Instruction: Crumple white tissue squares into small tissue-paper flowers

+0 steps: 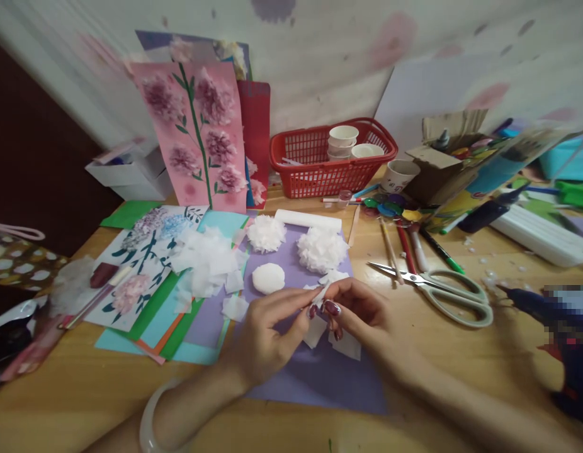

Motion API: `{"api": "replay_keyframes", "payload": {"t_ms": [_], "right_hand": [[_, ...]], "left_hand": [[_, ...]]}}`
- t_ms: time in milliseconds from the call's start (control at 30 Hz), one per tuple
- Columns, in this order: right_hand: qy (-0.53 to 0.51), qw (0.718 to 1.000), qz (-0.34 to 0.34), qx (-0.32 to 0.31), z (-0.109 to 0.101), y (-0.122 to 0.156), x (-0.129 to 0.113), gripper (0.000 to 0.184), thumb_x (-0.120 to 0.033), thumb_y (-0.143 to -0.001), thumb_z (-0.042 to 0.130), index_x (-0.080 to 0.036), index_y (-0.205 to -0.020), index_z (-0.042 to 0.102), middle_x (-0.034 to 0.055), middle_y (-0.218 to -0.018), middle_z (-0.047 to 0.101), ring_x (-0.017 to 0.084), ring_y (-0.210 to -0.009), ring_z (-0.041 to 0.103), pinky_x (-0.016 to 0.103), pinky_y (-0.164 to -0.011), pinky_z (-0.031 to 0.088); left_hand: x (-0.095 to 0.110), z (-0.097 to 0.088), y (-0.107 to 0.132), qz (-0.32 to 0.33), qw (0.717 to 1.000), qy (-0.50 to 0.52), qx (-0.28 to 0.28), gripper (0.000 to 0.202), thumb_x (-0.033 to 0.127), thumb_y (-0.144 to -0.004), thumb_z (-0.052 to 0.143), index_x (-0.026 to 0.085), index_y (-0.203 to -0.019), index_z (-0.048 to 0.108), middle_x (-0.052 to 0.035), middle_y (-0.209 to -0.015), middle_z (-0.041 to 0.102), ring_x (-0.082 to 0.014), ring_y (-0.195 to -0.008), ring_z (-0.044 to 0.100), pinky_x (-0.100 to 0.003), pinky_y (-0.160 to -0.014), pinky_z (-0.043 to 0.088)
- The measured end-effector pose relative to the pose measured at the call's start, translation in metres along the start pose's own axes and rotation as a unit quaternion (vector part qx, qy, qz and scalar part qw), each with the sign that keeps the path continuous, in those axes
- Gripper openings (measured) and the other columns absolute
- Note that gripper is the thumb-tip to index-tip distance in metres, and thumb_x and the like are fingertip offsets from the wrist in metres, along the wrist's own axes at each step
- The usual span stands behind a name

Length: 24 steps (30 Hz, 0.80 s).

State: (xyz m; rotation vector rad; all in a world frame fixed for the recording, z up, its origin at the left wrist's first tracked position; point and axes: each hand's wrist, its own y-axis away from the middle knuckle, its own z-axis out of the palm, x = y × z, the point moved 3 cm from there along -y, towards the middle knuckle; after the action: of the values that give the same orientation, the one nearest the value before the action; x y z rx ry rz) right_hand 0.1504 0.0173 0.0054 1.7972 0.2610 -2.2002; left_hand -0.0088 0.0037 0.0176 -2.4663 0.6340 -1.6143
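Observation:
My left hand [277,333] and my right hand [362,314] meet over a purple sheet [315,390], fingertips pinching one small piece of white tissue paper [322,293] between them. Loose white squares [345,345] lie just under my fingers. Beyond them rest two ruffled white paper flowers, one on the left [266,233] and a bigger one on the right [322,249]. A smooth white oval pad [268,278] sits in front of the left flower. To the left is a heap of cut tissue squares [209,258].
Green-handled scissors [454,296] lie open at right, near brushes and pens. A dark blue glue gun [570,340] is at the far right. A red basket [315,179] with paper cups stands behind. At left are coloured sheets and a pink flower picture [197,132].

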Motion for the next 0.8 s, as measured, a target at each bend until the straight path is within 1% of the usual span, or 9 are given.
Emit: {"api": "replay_keyframes", "payload": {"t_ms": [67,200,267,400,533,700,800], "right_hand": [[0.009,1.000,0.005,0.001,0.0000,0.0002,-0.0003,0.022,-0.038,-0.080,0.068,-0.018,-0.083,0.059,-0.0019,-0.066,0.055,0.008,-0.053,0.047,0.020,-0.050,0.042],[0.027,0.999,0.021,0.000,-0.0017,0.0007,0.0024,0.021,-0.037,-0.082,0.065,-0.018,-0.082,0.057,-0.0019,-0.066,0.055,0.008,-0.055,0.050,0.021,-0.052,0.044],[0.027,0.999,0.022,-0.003,-0.0026,0.0006,0.0040,0.020,-0.036,-0.084,0.063,-0.017,-0.082,0.057,-0.0020,-0.066,0.055,0.008,-0.055,0.050,0.021,-0.052,0.045],[0.022,1.000,0.015,-0.005,-0.0025,0.0004,0.0038,0.019,-0.036,-0.085,0.061,-0.017,-0.083,0.058,-0.0030,-0.065,0.054,0.008,-0.054,0.050,0.021,-0.053,0.044],[0.029,0.999,0.025,-0.004,-0.0009,0.0003,0.0026,0.019,-0.036,-0.085,0.061,-0.017,-0.083,0.058,-0.0028,-0.065,0.054,0.008,-0.054,0.050,0.021,-0.052,0.043],[0.037,0.999,0.022,-0.013,-0.0017,-0.0009,0.0051,0.019,-0.037,-0.085,0.061,-0.018,-0.083,0.058,-0.0017,-0.068,0.056,0.009,-0.055,0.050,0.022,-0.052,0.043],[0.048,0.998,0.017,-0.022,-0.0023,-0.0012,0.0069,0.019,-0.037,-0.085,0.060,-0.018,-0.084,0.058,-0.0006,-0.070,0.056,0.010,-0.059,0.052,0.022,-0.053,0.043]], "left_hand": [[-0.0009,-0.0003,0.0008,0.004,1.000,0.001,-0.002,0.035,0.013,-0.086,0.053,0.026,-0.116,0.067,-0.0055,-0.108,0.072,-0.0197,-0.098,0.066,-0.030,-0.087,0.051],[-0.0013,-0.0006,0.0015,-0.002,0.999,0.028,-0.037,0.039,0.010,-0.086,0.049,0.024,-0.118,0.065,-0.0065,-0.109,0.070,-0.0200,-0.100,0.064,-0.030,-0.086,0.050],[-0.0017,-0.0008,0.0012,-0.006,0.998,0.035,-0.043,0.040,0.010,-0.085,0.048,0.024,-0.119,0.065,-0.0071,-0.109,0.069,-0.0204,-0.099,0.063,-0.031,-0.085,0.050],[-0.0051,-0.0009,0.0005,-0.015,0.999,0.036,-0.018,0.035,0.011,-0.085,0.051,0.023,-0.114,0.067,-0.0066,-0.106,0.069,-0.0198,-0.098,0.063,-0.030,-0.084,0.050],[-0.0064,-0.0007,0.0002,-0.023,0.999,0.027,0.014,0.027,0.014,-0.084,0.056,0.023,-0.105,0.071,-0.0045,-0.100,0.073,-0.0182,-0.091,0.065,-0.029,-0.081,0.050],[-0.0063,0.0005,0.0000,-0.069,0.996,0.041,0.028,0.022,0.019,-0.079,0.064,0.021,-0.100,0.070,-0.0042,-0.094,0.073,-0.0187,-0.086,0.066,-0.028,-0.080,0.051],[-0.0086,0.0012,0.0000,-0.090,0.994,0.054,0.038,0.016,0.020,-0.079,0.064,0.020,-0.095,0.069,-0.0045,-0.091,0.072,-0.0185,-0.086,0.066,-0.029,-0.080,0.052]]}}
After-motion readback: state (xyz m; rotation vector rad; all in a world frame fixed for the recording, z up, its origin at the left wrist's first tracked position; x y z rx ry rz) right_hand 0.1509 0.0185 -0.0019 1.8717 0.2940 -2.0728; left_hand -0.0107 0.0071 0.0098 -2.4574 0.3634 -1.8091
